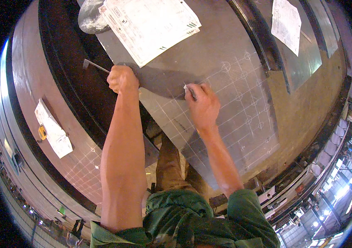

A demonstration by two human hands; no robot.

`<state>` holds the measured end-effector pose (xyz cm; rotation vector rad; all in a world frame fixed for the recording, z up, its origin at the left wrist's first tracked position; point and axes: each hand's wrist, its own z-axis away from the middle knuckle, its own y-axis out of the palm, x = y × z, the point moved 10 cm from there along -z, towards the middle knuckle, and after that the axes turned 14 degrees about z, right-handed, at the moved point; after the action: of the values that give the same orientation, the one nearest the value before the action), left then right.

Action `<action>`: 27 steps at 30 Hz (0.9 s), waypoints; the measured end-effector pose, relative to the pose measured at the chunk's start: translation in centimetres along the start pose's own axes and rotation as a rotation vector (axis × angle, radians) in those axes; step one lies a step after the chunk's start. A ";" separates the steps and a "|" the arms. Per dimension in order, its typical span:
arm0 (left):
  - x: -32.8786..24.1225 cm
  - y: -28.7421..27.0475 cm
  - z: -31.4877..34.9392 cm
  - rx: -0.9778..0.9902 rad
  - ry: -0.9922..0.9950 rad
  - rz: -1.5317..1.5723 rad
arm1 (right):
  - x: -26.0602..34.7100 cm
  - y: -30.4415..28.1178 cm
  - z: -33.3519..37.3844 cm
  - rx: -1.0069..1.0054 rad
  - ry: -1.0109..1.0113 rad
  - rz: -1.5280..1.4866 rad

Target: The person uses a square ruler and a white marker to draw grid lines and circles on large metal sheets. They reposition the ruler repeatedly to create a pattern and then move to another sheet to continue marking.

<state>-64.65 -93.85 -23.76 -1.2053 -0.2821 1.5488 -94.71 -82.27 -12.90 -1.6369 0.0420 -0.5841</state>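
My left hand (pixel 123 79) is closed in a fist at the left edge of a grey steel plate (pixel 233 120). It grips a thin metal tool (pixel 97 66) with a small crosswise end, which sticks out to the left over a dark gap; the rest is hidden in the fist. My right hand (pixel 204 103) pinches a short white piece of chalk (pixel 186 87) over the middle of the plate. A grid of white lines, with small circles at several crossings, covers the plate's near and right parts.
Paper drawings (pixel 151 29) lie on the plate's far end, beside a silvery rounded bundle (pixel 92 17). On the left beam (pixel 29 53) are another paper (pixel 53 130) and a yellow tape measure (pixel 42 132). A dark raised steel edge (pixel 258 33) and a further sheet (pixel 286 25) stand right.
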 end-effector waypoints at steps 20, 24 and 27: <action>-3.2 2.0 0.4 0.147 0.400 -0.737 | -6.9 -4.2 6.1 0.082 0.296 -0.094; -4.3 1.4 3.3 0.201 0.393 -0.729 | -8.3 -3.7 9.3 0.085 0.293 -0.005; -3.8 1.7 1.6 0.180 0.384 -0.711 | -7.7 -3.2 9.5 0.039 0.299 -0.054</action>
<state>-67.36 -97.03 -22.27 -1.0718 -0.2692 0.6977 -98.64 -70.27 -12.95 -1.5059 0.2051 -0.8620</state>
